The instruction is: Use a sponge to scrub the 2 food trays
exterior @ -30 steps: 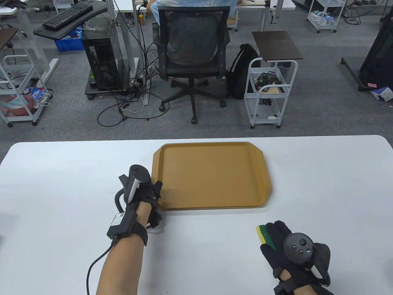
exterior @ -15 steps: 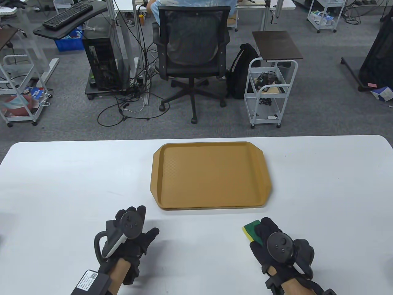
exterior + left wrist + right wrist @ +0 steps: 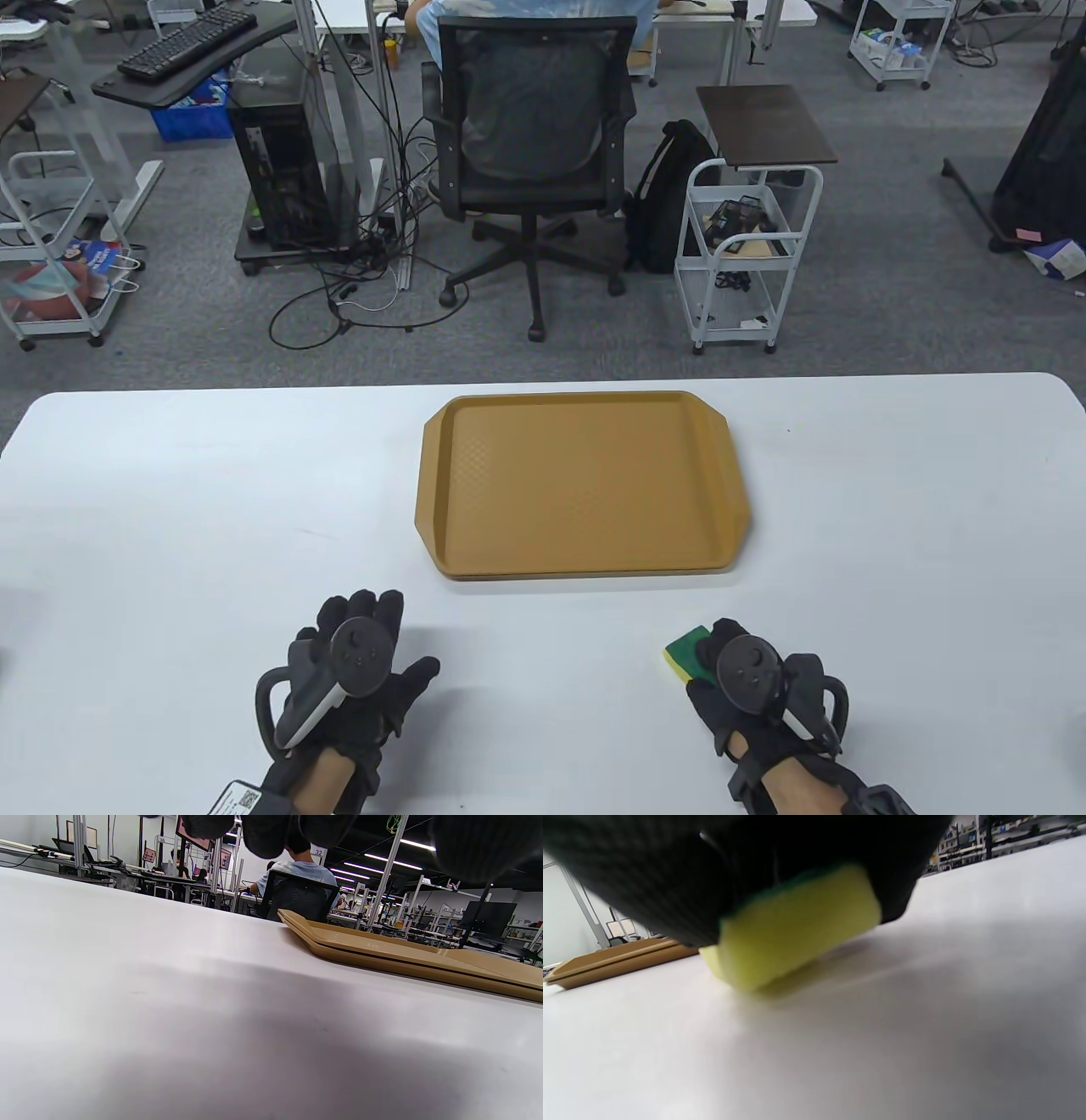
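Both trays (image 3: 584, 484) lie stacked, no scrubbing visibly underway; right hand (image 3: 755, 692) grips the sponge (image 3: 684, 652), left hand (image 3: 356, 671) spread empty

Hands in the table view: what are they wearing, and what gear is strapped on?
Both the left hand and the right hand wear black gloves. Each carries a dark round-headed tracker with buttons, a ring and a pale handle on its back. Black straps wrap the wrists; a labelled black box sits on the left forearm.
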`<state>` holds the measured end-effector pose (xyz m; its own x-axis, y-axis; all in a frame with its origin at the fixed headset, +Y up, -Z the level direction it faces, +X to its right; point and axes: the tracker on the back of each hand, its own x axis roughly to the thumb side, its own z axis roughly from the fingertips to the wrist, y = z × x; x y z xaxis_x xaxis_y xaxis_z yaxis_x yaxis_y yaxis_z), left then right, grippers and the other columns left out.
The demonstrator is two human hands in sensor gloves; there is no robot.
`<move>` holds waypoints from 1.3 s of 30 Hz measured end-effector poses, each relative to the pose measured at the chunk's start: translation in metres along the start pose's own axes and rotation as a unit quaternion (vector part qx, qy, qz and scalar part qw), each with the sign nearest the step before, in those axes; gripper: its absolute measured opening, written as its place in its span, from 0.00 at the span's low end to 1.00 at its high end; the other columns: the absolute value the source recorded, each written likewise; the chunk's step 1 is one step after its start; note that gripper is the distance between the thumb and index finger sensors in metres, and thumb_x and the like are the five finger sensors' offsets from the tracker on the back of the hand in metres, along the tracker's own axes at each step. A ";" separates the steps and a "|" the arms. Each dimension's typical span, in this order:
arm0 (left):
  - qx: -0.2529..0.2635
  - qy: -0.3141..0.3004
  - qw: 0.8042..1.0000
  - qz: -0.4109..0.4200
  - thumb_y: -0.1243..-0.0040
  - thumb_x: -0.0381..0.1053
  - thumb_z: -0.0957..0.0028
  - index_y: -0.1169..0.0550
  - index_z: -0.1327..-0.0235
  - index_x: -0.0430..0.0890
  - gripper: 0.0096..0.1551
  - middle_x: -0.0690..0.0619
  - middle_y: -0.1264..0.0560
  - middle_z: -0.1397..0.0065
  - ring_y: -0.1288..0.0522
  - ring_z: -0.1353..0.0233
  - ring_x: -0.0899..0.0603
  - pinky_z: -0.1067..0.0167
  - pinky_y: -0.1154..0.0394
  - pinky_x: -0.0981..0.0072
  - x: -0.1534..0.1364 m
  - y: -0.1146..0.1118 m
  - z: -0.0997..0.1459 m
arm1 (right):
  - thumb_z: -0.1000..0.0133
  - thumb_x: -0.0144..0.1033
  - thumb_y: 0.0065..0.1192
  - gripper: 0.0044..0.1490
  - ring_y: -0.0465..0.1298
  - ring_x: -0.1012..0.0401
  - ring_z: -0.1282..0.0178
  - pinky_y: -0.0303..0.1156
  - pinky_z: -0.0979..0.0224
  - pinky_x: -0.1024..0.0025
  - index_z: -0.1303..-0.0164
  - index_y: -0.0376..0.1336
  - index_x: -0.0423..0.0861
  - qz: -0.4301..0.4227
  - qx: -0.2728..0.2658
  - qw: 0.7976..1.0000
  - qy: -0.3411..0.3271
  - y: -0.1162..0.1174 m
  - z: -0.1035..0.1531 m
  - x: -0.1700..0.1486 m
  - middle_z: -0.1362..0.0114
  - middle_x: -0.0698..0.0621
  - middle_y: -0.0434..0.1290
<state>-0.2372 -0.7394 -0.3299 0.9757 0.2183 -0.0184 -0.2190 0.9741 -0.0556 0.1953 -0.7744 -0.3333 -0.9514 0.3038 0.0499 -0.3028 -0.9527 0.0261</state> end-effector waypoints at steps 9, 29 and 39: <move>0.006 0.003 1.000 0.001 0.42 0.76 0.58 0.39 0.18 0.58 0.53 0.47 0.44 0.14 0.47 0.14 0.29 0.25 0.48 0.28 -0.002 0.003 0.002 | 0.52 0.51 0.78 0.35 0.66 0.43 0.22 0.67 0.22 0.42 0.34 0.71 0.53 0.014 0.031 0.999 0.000 -0.007 0.003 0.002 0.17 0.45 0.59; 0.003 -0.002 1.000 -0.007 0.42 0.76 0.58 0.39 0.18 0.59 0.53 0.47 0.43 0.14 0.47 0.14 0.30 0.25 0.48 0.28 0.005 0.002 0.001 | 0.55 0.64 0.72 0.54 0.53 0.43 0.13 0.52 0.16 0.32 0.20 0.56 0.55 -0.039 -0.078 0.996 -0.019 -0.068 0.041 -0.015 0.13 0.49 0.51; 0.003 -0.003 1.000 -0.019 0.42 0.77 0.58 0.40 0.17 0.59 0.54 0.48 0.43 0.13 0.47 0.14 0.30 0.25 0.48 0.28 0.009 0.002 0.001 | 0.55 0.64 0.73 0.54 0.51 0.43 0.12 0.50 0.15 0.31 0.20 0.55 0.55 -0.030 -0.077 0.997 -0.005 -0.070 0.040 -0.021 0.12 0.49 0.50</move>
<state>-0.2291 -0.7356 -0.3293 0.9833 0.1814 -0.0111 -0.1817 0.9820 -0.0508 0.2384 -0.7139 -0.2958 -0.9310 0.3594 0.0633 -0.3647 -0.9229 -0.1236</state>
